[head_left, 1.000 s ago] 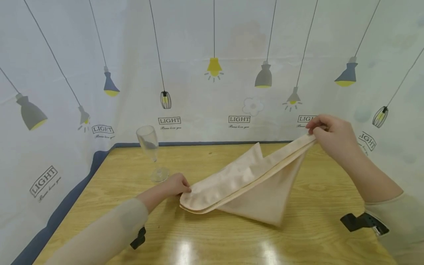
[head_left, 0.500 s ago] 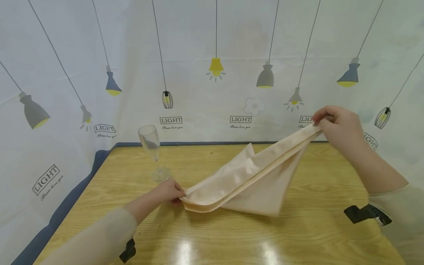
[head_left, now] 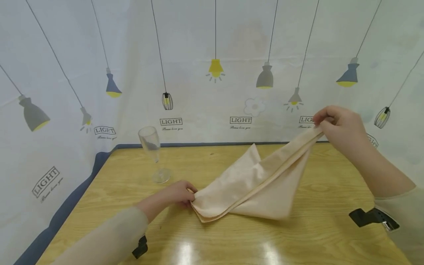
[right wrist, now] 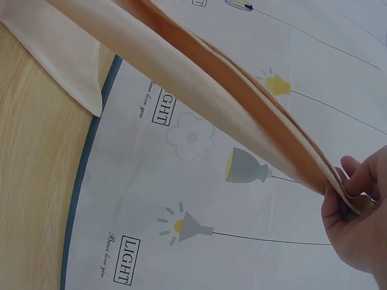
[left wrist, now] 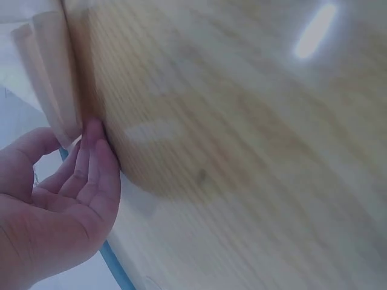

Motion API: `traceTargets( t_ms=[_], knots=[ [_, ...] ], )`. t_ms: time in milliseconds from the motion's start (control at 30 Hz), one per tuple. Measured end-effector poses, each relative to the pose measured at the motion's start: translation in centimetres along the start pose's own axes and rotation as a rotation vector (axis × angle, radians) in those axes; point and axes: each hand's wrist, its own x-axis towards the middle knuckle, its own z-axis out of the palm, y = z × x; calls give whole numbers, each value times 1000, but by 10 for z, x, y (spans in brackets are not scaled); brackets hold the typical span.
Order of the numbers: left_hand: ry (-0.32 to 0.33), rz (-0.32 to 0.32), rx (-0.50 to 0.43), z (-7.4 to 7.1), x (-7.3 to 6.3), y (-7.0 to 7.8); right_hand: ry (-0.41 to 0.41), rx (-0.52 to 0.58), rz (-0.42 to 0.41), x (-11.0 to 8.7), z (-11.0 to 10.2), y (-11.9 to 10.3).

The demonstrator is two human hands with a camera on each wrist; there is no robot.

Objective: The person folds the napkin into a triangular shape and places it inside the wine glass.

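peach cloth (head_left: 238, 184), folded: one end pinched in left fingers (left wrist: 100, 181), other in right fingers (head_left: 326, 111); leftward sweep could topple nearby glass (head_left: 150, 140).

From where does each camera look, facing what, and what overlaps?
Head: worn on the head, facing forward and down at peach satin cloth and champagne flute; left grip, right grip, both sleeves show.
Left wrist: on that wrist, facing wooden table; left grip shows.
Right wrist: on that wrist, facing cloth and lamp-print backdrop; right grip shows.
Head and right wrist share cloth and backdrop.
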Motion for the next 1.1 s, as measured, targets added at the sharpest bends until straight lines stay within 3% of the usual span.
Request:
traceTargets(
  t_ms=[167, 500, 700, 900, 1100],
  knots=[
    [8, 14, 55, 6, 20, 14, -8, -2, -18, -3, -1, 0],
    [7, 107, 169, 16, 64, 39, -13, -4, -65, -6, 3, -5],
    [-29, 95, 201, 18, 86, 58, -11, -7, -79, -6, 5, -7],
    [-72, 81, 254, 23, 102, 77, -34, -3, -67, -10, 8, -6],
    [-20, 188, 355, 28, 107, 84, -51, 13, -66, -13, 11, -4]
  ],
)
